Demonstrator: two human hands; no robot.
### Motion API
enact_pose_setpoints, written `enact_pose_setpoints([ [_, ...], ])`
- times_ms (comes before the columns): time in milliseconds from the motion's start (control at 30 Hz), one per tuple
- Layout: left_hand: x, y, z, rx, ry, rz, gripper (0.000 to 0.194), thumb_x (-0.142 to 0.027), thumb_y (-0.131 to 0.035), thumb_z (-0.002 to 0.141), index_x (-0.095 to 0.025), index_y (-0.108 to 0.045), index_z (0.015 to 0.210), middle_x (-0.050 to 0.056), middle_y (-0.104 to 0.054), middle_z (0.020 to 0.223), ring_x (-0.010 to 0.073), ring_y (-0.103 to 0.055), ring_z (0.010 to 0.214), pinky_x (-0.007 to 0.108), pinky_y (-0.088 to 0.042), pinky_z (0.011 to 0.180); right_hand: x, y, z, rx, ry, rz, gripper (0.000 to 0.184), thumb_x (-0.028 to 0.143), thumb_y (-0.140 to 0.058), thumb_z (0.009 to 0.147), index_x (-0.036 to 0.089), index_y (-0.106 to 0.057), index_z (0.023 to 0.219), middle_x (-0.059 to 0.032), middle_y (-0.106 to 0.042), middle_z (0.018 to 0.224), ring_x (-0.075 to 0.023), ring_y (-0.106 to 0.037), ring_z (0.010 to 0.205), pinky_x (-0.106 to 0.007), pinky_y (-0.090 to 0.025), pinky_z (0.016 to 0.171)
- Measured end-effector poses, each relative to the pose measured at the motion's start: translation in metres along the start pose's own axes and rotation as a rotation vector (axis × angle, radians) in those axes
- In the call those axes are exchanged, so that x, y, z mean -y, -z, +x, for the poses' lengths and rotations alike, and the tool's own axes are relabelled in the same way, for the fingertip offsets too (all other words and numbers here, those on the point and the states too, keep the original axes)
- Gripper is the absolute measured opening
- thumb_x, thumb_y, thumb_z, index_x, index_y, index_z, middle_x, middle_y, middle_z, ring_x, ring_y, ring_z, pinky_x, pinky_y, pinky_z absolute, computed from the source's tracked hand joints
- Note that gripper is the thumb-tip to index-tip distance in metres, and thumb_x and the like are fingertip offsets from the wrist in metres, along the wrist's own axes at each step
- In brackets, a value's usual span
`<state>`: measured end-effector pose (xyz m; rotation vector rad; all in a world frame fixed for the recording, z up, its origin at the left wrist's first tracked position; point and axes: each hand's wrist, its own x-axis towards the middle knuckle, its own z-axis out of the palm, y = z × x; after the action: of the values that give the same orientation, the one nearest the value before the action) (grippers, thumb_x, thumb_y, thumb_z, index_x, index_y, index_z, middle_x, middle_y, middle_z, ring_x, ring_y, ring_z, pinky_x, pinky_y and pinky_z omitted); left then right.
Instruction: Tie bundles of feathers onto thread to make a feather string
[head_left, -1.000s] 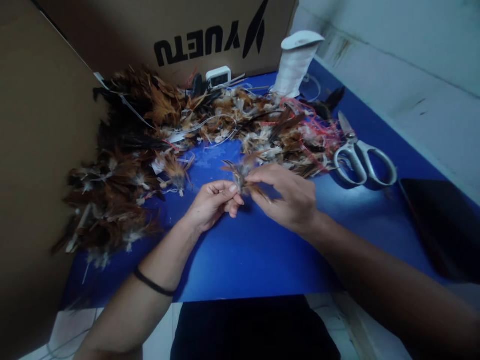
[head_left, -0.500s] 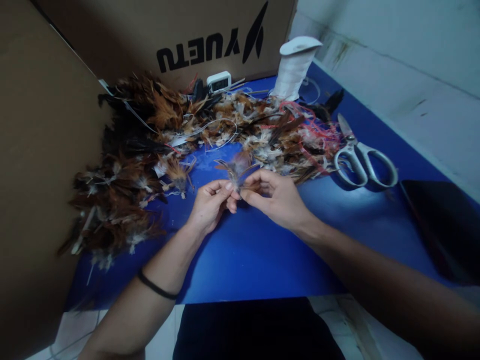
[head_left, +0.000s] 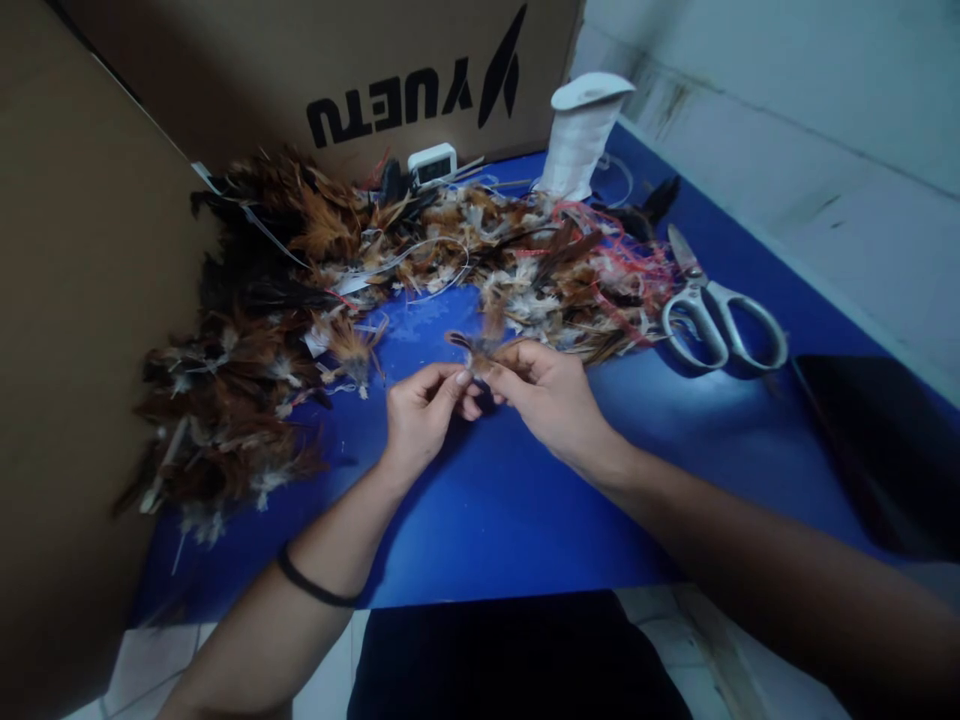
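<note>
My left hand [head_left: 424, 412] and my right hand [head_left: 545, 396] meet over the middle of the blue table [head_left: 517, 510]. Both pinch a small bunch of brown feathers [head_left: 478, 346] that sticks up between the fingertips. A big heap of brown, black and white feathers [head_left: 300, 300] curves from the left side round the back of the table, with red threads [head_left: 630, 270] tangled in its right end. A black band sits on my left wrist.
White-handled scissors [head_left: 720, 315] lie at the right of the heap. A white cone of thread [head_left: 581, 135] and a small white timer [head_left: 433, 165] stand at the back by a cardboard box [head_left: 360, 80]. A dark flat object [head_left: 885, 450] lies at the far right. Cardboard walls the left side.
My right hand has drawn in toward the left hand, and the small bunch of feathers now stands more upright between the fingertips. The view has shifted slightly.
</note>
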<state>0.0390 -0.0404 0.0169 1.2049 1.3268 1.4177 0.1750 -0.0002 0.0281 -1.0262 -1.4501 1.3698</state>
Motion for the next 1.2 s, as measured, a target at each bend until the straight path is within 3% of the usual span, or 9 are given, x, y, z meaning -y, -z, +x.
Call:
enact_pose_setpoints([
  [267,-0.003,0.004,-0.003,-0.05,-0.144,0.244,0.019,-0.032,-0.059,0.084,-0.018,-0.069,0.077,0.0,-0.065,0.06,0.0091,-0.059,0.051,0.021,-0.047,0.057,0.001,-0.007,-0.003,0.039,-0.057,0.153,0.023,0.031,-0.066,0.074,0.015,-0.052,0.065,0.0031,-0.055,0.057,-0.0055,-0.051,0.051,-0.021,-0.044,0.052],
  [433,0.0,0.006,-0.001,0.0,-0.036,0.063,0.023,-0.037,-0.059,0.083,-0.016,-0.066,0.079,-0.003,-0.061,0.053,0.0097,-0.057,0.049,0.022,-0.047,0.057,0.0,-0.003,0.0,0.064,-0.035,0.107,0.027,0.028,-0.075,0.065,0.015,-0.055,0.078,0.0022,-0.059,0.069,-0.0079,-0.055,0.061,-0.023,-0.047,0.06],
  [733,0.003,0.009,0.002,0.165,0.157,-0.094,0.03,-0.042,-0.065,0.078,-0.013,-0.064,0.071,0.001,-0.063,0.054,0.0087,-0.055,0.041,0.022,-0.047,0.048,0.0,0.009,0.007,0.177,0.012,0.048,0.028,0.038,-0.076,0.065,0.014,-0.062,0.069,0.0005,-0.061,0.064,-0.0089,-0.054,0.059,-0.023,-0.044,0.056],
  [900,0.002,0.011,0.002,0.212,0.174,-0.102,0.031,-0.042,-0.066,0.077,-0.013,-0.064,0.068,0.002,-0.062,0.052,0.0084,-0.056,0.041,0.021,-0.047,0.047,-0.004,0.011,0.009,0.243,-0.007,0.084,0.033,0.046,-0.076,0.064,0.015,-0.064,0.065,-0.0025,-0.064,0.065,-0.0121,-0.058,0.062,-0.027,-0.048,0.061],
  [1200,0.003,0.008,0.0,0.182,0.143,-0.103,0.027,-0.039,-0.064,0.08,-0.012,-0.065,0.073,0.002,-0.065,0.058,0.0086,-0.058,0.045,0.021,-0.049,0.05,-0.008,0.006,0.009,0.163,-0.022,0.197,0.026,0.035,-0.078,0.064,0.013,-0.065,0.062,0.0,-0.06,0.059,-0.0093,-0.055,0.056,-0.025,-0.045,0.055],
])
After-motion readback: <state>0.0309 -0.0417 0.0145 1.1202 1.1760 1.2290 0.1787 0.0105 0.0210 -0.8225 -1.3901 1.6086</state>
